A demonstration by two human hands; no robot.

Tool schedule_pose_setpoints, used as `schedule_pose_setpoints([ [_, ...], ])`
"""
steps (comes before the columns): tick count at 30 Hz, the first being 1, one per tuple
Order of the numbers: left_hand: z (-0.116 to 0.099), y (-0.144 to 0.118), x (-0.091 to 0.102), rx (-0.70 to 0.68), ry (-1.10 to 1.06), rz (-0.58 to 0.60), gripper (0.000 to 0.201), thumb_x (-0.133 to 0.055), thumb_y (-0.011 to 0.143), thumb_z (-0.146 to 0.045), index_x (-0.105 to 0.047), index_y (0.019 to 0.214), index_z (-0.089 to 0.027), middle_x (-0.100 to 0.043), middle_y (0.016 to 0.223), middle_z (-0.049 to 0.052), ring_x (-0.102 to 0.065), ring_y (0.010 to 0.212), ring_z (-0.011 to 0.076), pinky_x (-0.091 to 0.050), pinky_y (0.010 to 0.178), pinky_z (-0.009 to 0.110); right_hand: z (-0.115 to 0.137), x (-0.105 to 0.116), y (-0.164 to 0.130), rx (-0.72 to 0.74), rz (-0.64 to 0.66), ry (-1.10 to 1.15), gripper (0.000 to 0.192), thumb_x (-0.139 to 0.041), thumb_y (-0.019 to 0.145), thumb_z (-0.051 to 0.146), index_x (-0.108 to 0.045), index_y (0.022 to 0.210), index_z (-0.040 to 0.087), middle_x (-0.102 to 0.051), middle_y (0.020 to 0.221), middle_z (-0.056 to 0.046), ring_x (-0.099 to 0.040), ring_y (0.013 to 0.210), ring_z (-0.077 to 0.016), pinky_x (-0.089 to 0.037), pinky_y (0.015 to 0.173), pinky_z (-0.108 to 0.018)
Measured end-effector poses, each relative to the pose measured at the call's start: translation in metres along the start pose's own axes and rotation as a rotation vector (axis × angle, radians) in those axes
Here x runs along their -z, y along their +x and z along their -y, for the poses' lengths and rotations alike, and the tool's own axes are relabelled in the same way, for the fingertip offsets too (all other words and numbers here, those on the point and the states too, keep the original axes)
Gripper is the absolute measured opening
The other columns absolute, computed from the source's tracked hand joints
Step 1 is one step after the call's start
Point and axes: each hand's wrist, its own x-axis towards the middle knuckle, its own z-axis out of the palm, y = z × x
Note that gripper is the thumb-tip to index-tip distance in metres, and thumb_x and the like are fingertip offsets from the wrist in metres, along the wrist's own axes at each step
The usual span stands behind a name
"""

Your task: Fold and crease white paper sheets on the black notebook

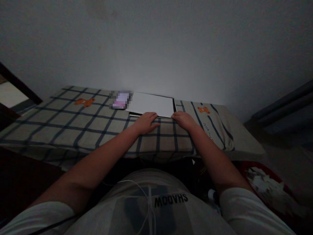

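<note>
Both my hands, left [146, 122] and right [183, 119], rest flat, fingers loosely spread, gripping nothing, on the near edge of white paper [153, 103] on a checked cloth [73, 127].

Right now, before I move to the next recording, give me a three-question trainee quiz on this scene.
1. True or false: both hands touch the near edge of the white sheet stack.
2. What lies just left of the stack: A) a phone with a lit screen, B) a mug, C) scissors?
3. What pattern covers the cloth under the stack?

Key: 1 true, left hand and right hand rest there; 2 A, the phone; 3 dark checks with orange bears.
</note>
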Motion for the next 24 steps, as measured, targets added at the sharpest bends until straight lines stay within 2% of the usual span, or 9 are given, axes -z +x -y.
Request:
schedule_pose_setpoints([
  [14,0.000,0.000,0.002,-0.002,0.004,-0.005,0.061,-0.034,0.093,-0.054,-0.049,0.131,-0.010,-0.050,0.136,0.014,-0.045,0.125,0.0250,-0.031,0.109,0.037,-0.009,-0.007,-0.004,0.019,-0.048,0.122,0.029,-0.043,0.088,0.014,-0.069,0.099,0.012,-0.065,0.104,-0.012,-0.054,0.100,-0.0209,-0.039,0.086,-0.029],
  [21,-0.001,-0.002,0.002,0.002,0.005,0.003,0.060,-0.034,0.093,-0.055,-0.048,0.133,-0.011,-0.049,0.138,0.014,-0.043,0.129,0.0246,-0.029,0.110,0.039,-0.008,0.004,-0.009,-0.034,-0.059,0.111,0.028,-0.042,0.087,0.016,-0.069,0.094,0.012,-0.065,0.100,-0.012,-0.054,0.099,-0.0215,-0.039,0.087,-0.029],
  [24,-0.002,-0.003,0.002,0.004,0.013,0.006,0.060,-0.034,0.094,-0.053,-0.046,0.136,-0.013,-0.045,0.143,0.014,-0.038,0.133,0.0250,-0.026,0.112,0.041,0.004,0.012,-0.006,-0.090,-0.147,0.126,0.030,-0.040,0.090,0.019,-0.067,0.102,0.012,-0.063,0.108,-0.013,-0.052,0.105,-0.0227,-0.038,0.089,-0.031],
])
